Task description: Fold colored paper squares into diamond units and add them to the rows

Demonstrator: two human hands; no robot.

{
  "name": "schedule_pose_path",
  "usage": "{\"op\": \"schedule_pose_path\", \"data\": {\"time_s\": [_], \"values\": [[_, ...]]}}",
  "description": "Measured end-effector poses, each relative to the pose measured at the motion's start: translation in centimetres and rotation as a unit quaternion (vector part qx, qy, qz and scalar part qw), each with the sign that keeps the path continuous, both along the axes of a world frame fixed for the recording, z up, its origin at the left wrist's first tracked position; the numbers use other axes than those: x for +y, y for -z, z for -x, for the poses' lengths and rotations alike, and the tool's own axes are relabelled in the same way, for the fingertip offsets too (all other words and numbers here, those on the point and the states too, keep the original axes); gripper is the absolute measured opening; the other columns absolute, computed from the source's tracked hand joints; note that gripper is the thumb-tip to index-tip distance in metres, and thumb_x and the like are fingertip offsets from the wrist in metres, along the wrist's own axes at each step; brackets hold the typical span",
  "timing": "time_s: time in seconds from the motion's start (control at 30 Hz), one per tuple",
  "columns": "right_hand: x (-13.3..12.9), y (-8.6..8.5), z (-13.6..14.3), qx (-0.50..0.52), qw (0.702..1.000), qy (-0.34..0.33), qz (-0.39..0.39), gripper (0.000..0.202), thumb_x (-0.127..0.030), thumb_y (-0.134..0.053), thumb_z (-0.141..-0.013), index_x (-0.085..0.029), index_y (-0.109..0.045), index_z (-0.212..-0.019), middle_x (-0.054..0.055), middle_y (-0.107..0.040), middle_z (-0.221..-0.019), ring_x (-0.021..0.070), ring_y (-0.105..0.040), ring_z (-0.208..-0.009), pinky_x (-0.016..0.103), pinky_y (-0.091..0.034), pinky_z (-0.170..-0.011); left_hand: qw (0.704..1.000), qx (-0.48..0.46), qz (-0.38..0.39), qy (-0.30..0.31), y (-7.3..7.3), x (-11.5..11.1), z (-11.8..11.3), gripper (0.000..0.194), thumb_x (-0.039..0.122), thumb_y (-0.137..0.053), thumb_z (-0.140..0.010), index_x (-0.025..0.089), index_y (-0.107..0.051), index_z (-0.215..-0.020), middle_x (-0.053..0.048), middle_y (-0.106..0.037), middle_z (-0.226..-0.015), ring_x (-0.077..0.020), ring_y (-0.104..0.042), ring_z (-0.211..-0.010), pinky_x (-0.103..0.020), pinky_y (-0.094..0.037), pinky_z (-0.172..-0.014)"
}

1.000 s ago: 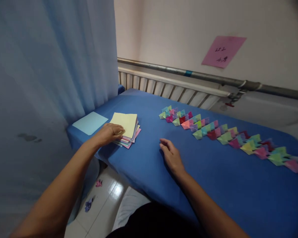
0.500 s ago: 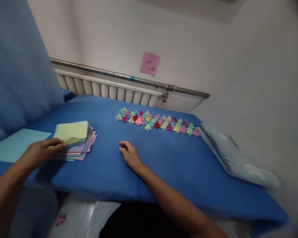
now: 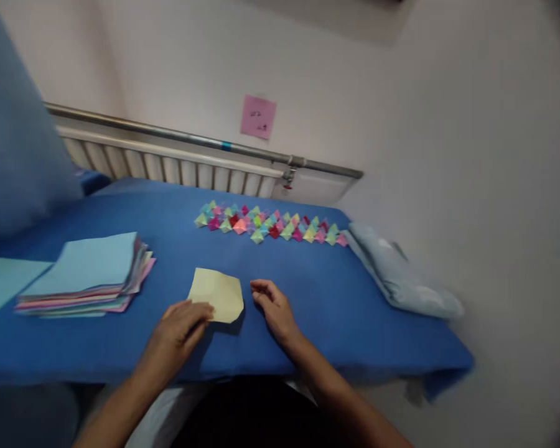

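"blue cloth (image 3: 378,330) is the biggest thing, spread beneath the left hand (image 3: 180,326) and the right hand (image 3: 275,308). what sits on it?"

"a pale folded bundle (image 3: 396,274), to the right of the right hand and a little beyond it. then a band of folded paper pieces (image 3: 274,231), past both hands; its long axis runs left to right, with the right end close to the bundle."

"and the paper stack (image 3: 98,264)?"

"left of the left hand, well apart from it, edges uneven, a light blue sheet on top."

"which leaves the yellow sheet (image 3: 221,295)."

"it's between the hands, slightly beyond the left one. it looks nearly square, so i can't pick a long axis. one edge faces away from the person, and the near right corner looks bent or cut; i can't tell which. a shadow shows under that side."

"the hands themselves?"

"the left has its fingers closed over the sheet's near left part. the right is half curled, fingers together, nothing visible in it, just beside the sheet's right edge."
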State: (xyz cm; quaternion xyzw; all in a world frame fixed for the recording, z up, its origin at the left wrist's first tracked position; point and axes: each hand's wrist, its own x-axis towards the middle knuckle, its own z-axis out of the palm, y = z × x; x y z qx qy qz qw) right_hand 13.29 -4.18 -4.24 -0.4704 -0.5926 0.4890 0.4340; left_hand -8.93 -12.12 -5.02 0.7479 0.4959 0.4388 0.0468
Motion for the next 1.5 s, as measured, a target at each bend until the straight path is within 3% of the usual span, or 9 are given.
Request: {"op": "schedule_pose_path", "data": {"time_s": [0.1,0.23,0.33,0.43,0.57,0.73,0.93,1.1,1.5], "values": [[-1.6,0.1,-3.6,-0.017,0.998,0.062,-0.015,0.024,-0.031,-0.057,-0.078,-0.022,-0.065,-0.100,0.005,-0.069,-0.103,0.0213,-0.063,-0.102,0.037,-0.048,-0.093,0.997,0.044,-0.026,0.055,2.0,-0.3,-4.3,0.018,0.016,-0.046,-0.093,0.023,-0.062,-0.099,-0.003,-0.074,-0.099,-0.0171,-0.068,-0.093,-0.038,-0.048,-0.092],[-4.4,0.5,-7.4,-0.073,0.990,0.106,-0.049,0.031,-0.030,-0.055,-0.082,-0.021,-0.063,-0.110,0.008,-0.067,-0.111,0.0228,-0.062,-0.103,0.039,-0.049,-0.092,0.992,0.102,-0.013,0.072,1.0,-1.3,-6.7,0.021,0.010,-0.043,-0.094,0.021,-0.061,-0.094,-0.004,-0.071,-0.096,-0.0177,-0.065,-0.089,-0.039,-0.046,-0.090],[-6.3,0.8,-8.5,-0.151,0.978,0.030,-0.143,0.040,-0.021,-0.054,-0.079,-0.023,-0.060,-0.119,0.009,-0.060,-0.127,0.0241,-0.056,-0.114,0.042,-0.046,-0.096,0.991,0.114,-0.021,0.065,-0.1,-1.9,-7.7,0.020,0.009,-0.043,-0.094,0.020,-0.060,-0.092,-0.004,-0.070,-0.090,-0.0177,-0.063,-0.085,-0.038,-0.046,-0.085],[-7.6,0.6,-8.4,-0.249,0.934,-0.084,-0.242,0.051,-0.016,-0.060,-0.074,-0.023,-0.059,-0.124,0.010,-0.055,-0.135,0.0273,-0.046,-0.127,0.048,-0.035,-0.105,0.991,0.117,-0.018,0.067,-0.5,-2.6,-9.0,0.020,0.008,-0.043,-0.094,0.020,-0.059,-0.093,-0.003,-0.069,-0.087,-0.0173,-0.062,-0.084,-0.038,-0.044,-0.088],[-8.0,0.3,-8.0,-0.306,0.897,-0.132,-0.290,0.036,-0.010,-0.054,-0.080,-0.023,-0.066,-0.111,0.009,-0.063,-0.125,0.0239,-0.054,-0.116,0.045,-0.038,-0.098,0.987,0.126,0.011,0.101,-0.5,-3.6,-9.5,0.021,0.008,-0.044,-0.093,0.021,-0.059,-0.099,-0.002,-0.069,-0.093,-0.0170,-0.061,-0.087,-0.040,-0.041,-0.094],[-8.4,0.1,-9.6,-0.289,0.907,-0.137,-0.273,0.030,-0.014,-0.049,-0.084,-0.026,-0.068,-0.103,0.007,-0.070,-0.113,0.0234,-0.062,-0.107,0.044,-0.043,-0.092,0.988,0.121,0.077,0.058,-0.8,-3.9,-7.0,0.041,0.009,-0.055,-0.080,0.020,-0.055,-0.120,-0.010,-0.065,-0.119,-0.0256,-0.055,-0.113,-0.046,-0.036,-0.099],[-7.4,1.7,-10.9,-0.253,0.925,-0.073,-0.275,0.025,-0.035,-0.051,-0.089,-0.033,-0.069,-0.104,0.006,-0.074,-0.098,0.0263,-0.068,-0.091,0.043,-0.051,-0.080,0.988,0.048,0.137,0.057,-0.9,-3.3,-6.6,0.028,0.009,-0.058,-0.076,0.021,-0.064,-0.101,-0.004,-0.071,-0.087,-0.0207,-0.060,-0.090,-0.039,-0.041,-0.088],[-6.8,2.1,-10.0,-0.284,0.934,-0.007,-0.217,0.037,-0.051,-0.056,-0.084,-0.029,-0.068,-0.111,0.008,-0.073,-0.093,0.0278,-0.065,-0.085,0.041,-0.051,-0.074,0.989,-0.017,0.145,0.037,0.2,-3.0,-6.8,0.022,0.022,-0.062,-0.084,0.022,-0.065,-0.106,-0.004,-0.071,-0.086,-0.0190,-0.060,-0.086,-0.036,-0.040,-0.086],[-6.7,0.4,-8.3,-0.279,0.953,0.074,-0.095,0.051,-0.036,-0.055,-0.083,-0.021,-0.053,-0.132,0.001,-0.069,-0.078,0.0198,-0.062,-0.074,0.042,-0.039,-0.090,0.975,-0.041,0.194,-0.100,1.4,-0.9,-7.3,0.030,0.033,-0.057,-0.086,0.020,-0.062,-0.112,0.000,-0.069,-0.078,-0.0199,-0.063,-0.078,-0.040,-0.041,-0.087]]}}
